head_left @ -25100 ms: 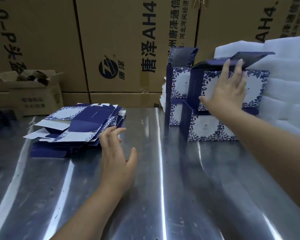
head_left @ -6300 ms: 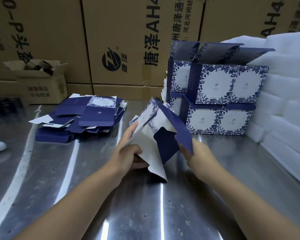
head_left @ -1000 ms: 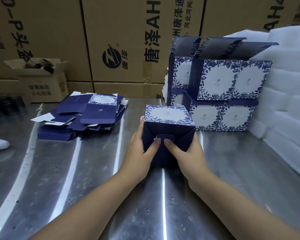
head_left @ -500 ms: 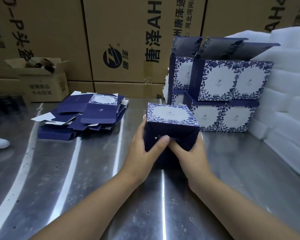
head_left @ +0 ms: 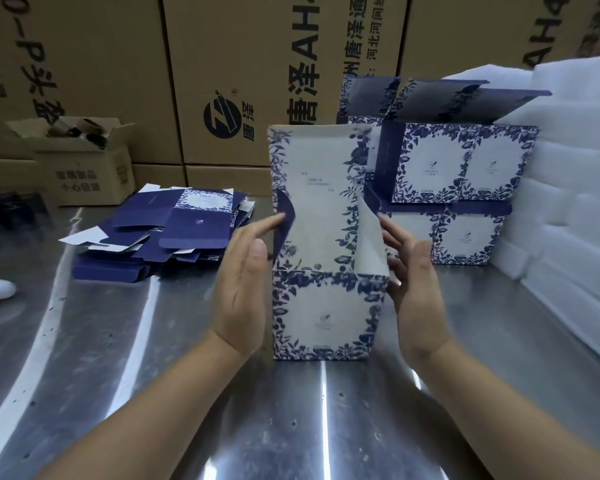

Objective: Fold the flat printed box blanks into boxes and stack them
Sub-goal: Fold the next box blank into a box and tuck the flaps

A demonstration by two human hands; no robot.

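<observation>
— Item: box point(head_left: 326, 313). Where is it located?
— Frame centre, stood upright on the worktop point(head_left: 118, 341), lid flap raised.
— Grip?
— Box is flanked by left hand point(head_left: 239, 289) and right hand point(head_left: 413, 292). Fingers are held straight, side flaps touched, nothing clasped.

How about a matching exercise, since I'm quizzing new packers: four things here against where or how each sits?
1. half-folded blue-and-white floral cardboard box
2. flat navy box blanks
3. finished floral boxes
4. small brown cardboard carton

a. stacked two tiers high, far right
b. upright, lid flap raised, nearest the camera
c. open-topped, back left
d. loose pile, lying flat

Pairs: 1-b, 2-d, 3-a, 4-c.
</observation>
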